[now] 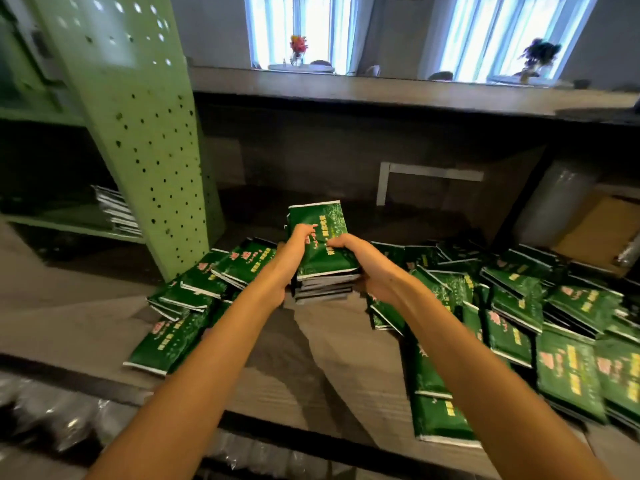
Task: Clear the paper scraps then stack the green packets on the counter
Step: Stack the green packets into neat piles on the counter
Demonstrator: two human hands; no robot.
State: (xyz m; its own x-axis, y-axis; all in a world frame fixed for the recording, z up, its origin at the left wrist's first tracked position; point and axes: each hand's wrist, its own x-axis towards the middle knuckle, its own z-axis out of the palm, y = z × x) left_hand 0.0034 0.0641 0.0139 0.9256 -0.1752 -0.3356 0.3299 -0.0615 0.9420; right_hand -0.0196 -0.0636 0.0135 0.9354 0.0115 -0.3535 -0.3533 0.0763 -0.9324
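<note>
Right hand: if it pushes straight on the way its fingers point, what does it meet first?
Likely the left hand: the right hand points across the top of the held stack of green packets toward it, though depth is unclear.

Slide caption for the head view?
Left hand and right hand grip a stack of green packets amid loose packets on the counter.

Daylight is streaming through the far windows (273, 26), glaring blue-white. The wall under the ledge (381, 93) is sitting in deep shadow. Edges are bowing from the wide lens. Packets (571, 368) lower right are smearing with motion blur.
</note>
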